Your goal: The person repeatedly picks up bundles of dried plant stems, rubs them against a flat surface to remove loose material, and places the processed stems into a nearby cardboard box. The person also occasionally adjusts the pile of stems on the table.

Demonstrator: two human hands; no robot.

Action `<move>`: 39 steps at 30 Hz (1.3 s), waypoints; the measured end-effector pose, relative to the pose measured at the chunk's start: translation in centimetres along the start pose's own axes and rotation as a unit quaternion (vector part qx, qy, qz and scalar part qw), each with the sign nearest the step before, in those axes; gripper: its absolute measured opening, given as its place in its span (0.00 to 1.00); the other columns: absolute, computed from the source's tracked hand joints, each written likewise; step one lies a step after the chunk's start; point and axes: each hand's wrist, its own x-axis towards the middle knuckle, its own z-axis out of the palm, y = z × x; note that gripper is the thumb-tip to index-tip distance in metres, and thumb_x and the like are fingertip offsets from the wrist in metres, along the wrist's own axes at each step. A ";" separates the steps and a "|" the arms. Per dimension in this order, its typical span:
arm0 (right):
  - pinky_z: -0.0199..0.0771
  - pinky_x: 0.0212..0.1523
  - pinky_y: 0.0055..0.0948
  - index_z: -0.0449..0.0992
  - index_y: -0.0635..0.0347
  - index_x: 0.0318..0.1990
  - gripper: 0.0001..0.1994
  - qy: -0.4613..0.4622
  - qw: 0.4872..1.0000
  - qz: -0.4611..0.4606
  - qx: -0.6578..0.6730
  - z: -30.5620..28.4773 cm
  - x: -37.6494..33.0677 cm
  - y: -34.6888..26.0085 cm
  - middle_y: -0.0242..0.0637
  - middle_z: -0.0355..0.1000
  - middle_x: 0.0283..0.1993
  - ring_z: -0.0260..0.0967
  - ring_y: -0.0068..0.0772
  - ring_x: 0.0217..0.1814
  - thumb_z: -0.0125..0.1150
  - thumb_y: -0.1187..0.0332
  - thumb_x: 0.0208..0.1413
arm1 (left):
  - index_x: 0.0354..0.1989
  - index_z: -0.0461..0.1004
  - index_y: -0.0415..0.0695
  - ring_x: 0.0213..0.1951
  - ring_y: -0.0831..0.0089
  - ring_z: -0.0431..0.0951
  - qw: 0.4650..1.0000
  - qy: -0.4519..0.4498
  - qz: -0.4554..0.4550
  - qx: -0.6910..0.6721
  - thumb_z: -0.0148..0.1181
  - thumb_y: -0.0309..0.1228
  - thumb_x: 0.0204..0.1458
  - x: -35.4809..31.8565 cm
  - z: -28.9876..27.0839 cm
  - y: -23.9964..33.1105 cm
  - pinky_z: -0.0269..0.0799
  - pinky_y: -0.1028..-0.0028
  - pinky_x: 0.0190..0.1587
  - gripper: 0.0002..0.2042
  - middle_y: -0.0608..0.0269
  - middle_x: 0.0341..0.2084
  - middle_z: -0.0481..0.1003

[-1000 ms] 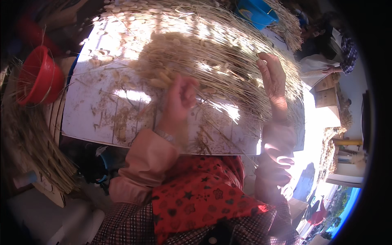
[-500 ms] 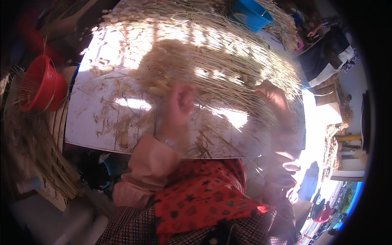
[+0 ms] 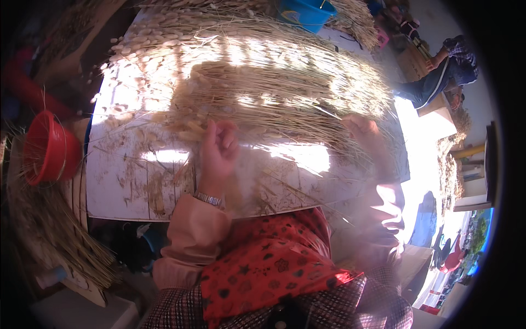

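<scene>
Dried grass stems with pale fluffy seed heads at their left ends lie across the white table. At the near edge of this layer, by the seed heads, my left hand is closed with curled fingers; what it holds, if anything, I cannot make out. My right hand is at the stem ends on the right, its fingers pinched on a dried grass stem that runs off leftward. Haze and glare blur the right forearm.
A red bucket with stems stands at left, above a bundle of stalks. At the far edge sits a blue bucket. Another person works at the far right. Loose stems and brown debris lie near me.
My view has shifted, so the buckets and table appear moved. My left hand is sharper now and a little further left. The right hand stays by the stem ends.
</scene>
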 end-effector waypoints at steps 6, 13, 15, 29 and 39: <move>0.73 0.41 0.24 0.78 0.61 0.43 0.08 0.108 0.979 -0.032 -0.168 -7.2 -0.8 2.3 0.34 0.76 0.37 0.73 0.27 0.40 0.62 0.74 0.56 | 0.39 0.74 0.40 0.14 0.84 0.51 1.000 0.024 -0.006 0.003 0.42 0.47 0.65 -0.1 0.2 0.0 0.45 0.81 0.14 0.22 0.74 0.14 0.59; 0.65 0.33 0.24 0.73 0.55 0.46 0.12 0.053 0.991 0.095 0.082 -5.1 -0.2 5.8 0.27 0.68 0.30 0.64 0.21 0.32 0.63 0.72 0.53 | 0.39 0.74 0.41 0.14 0.84 0.51 1.000 -0.023 0.004 0.008 0.42 0.47 0.65 0.0 -0.1 0.0 0.45 0.82 0.15 0.21 0.74 0.14 0.58; 0.66 0.32 0.25 0.72 0.50 0.47 0.14 -0.010 0.994 0.057 -0.091 -1.4 0.8 4.5 0.28 0.69 0.29 0.65 0.20 0.31 0.65 0.71 0.52 | 0.39 0.74 0.41 0.14 0.84 0.51 1.000 -0.023 0.008 0.008 0.42 0.47 0.64 0.1 -0.2 0.0 0.45 0.82 0.15 0.21 0.74 0.14 0.57; 0.70 0.36 0.37 0.78 0.57 0.39 0.08 -0.027 0.935 -0.350 -0.049 9.0 10.1 -8.8 0.38 0.73 0.33 0.71 0.42 0.34 0.61 0.65 0.55 | 0.39 0.74 0.41 0.14 0.84 0.51 0.999 0.001 0.003 0.041 0.41 0.47 0.65 0.2 -0.2 0.4 0.46 0.81 0.15 0.21 0.74 0.15 0.56; 0.73 0.39 0.40 0.75 0.55 0.35 0.05 -0.147 0.932 -0.226 -0.241 5.7 6.3 -7.9 0.40 0.71 0.33 0.72 0.43 0.38 0.58 0.65 0.57 | 0.38 0.74 0.41 0.14 0.84 0.51 0.998 0.054 0.005 0.039 0.41 0.48 0.65 -0.1 0.2 0.1 0.47 0.82 0.16 0.22 0.73 0.14 0.57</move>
